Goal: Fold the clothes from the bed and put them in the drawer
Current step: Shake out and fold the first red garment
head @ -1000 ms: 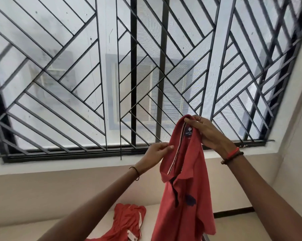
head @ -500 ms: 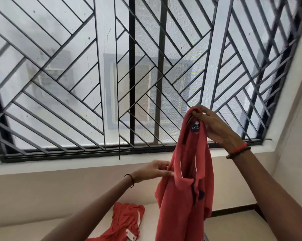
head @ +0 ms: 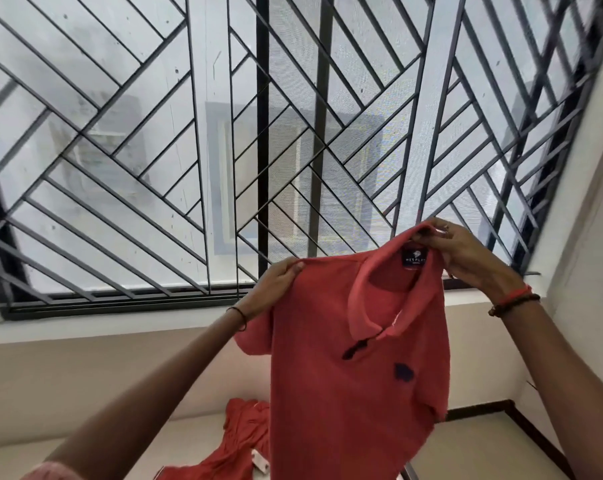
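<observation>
A red polo shirt (head: 355, 375) with a dark chest logo hangs in the air in front of the window, its front towards me. My left hand (head: 279, 285) pinches the shirt's left shoulder. My right hand (head: 466, 254) pinches the collar and right shoulder, a little higher than the left. A second red garment (head: 237, 441) lies crumpled on the pale bed surface (head: 189, 441) below, partly hidden behind the held shirt.
A wide window with a dark metal grille (head: 258, 150) fills the upper view above a white sill (head: 102, 327). A cream wall (head: 587, 271) stands at the right. A dark skirting strip (head: 480, 408) runs along the floor at lower right.
The shirt has spread open from a narrow hanging bunch. My left hand rose from the shirt's side to its shoulder and pulled it leftward. My right hand kept its hold at the collar.
</observation>
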The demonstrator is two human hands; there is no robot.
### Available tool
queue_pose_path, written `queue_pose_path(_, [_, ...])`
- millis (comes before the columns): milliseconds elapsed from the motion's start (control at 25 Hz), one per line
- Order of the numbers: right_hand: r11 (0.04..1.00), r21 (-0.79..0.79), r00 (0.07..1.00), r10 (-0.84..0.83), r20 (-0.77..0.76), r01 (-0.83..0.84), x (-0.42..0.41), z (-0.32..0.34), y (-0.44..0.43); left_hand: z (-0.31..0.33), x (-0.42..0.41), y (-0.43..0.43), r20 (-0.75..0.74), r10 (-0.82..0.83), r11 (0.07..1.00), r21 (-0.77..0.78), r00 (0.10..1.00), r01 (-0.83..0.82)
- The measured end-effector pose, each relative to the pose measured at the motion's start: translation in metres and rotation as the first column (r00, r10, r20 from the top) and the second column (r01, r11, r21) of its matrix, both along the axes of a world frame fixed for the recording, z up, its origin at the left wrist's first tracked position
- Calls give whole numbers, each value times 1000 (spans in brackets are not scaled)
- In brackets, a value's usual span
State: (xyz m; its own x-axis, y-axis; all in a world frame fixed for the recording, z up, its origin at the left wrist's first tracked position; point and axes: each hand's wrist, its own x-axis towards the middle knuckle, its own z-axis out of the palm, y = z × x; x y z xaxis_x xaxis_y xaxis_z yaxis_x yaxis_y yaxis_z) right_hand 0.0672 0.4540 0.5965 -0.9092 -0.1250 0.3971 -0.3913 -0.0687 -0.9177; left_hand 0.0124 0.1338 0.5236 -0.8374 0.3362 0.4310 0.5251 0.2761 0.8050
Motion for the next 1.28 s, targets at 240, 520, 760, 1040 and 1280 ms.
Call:
queue_pose_path(240, [941, 235, 945, 177, 275, -244, 12, -11, 7, 31, -8, -1, -181, 251, 968, 57, 951, -244])
queue_pose_path(520, [804, 321, 850, 386, 359, -501, 20, -23, -9, 59, -10, -7, -215, 368, 930, 102, 905, -354])
queue_pose_path(760, [912, 310, 941, 181, 285, -269, -3, -31, -18, 56, -7, -35, 12, 70, 996, -56, 997, -70])
queue_pose_path(1040, [972, 161, 946, 114, 304, -169, -7, -34, -39, 46, -14, -43, -407, 102, 948, -238, 908, -213])
queue_pose_path(1280, [961, 205, 978, -199, 57, 183, -18, -29, -57, 44, -4, -9, 198, 158, 973, 138, 967, -187])
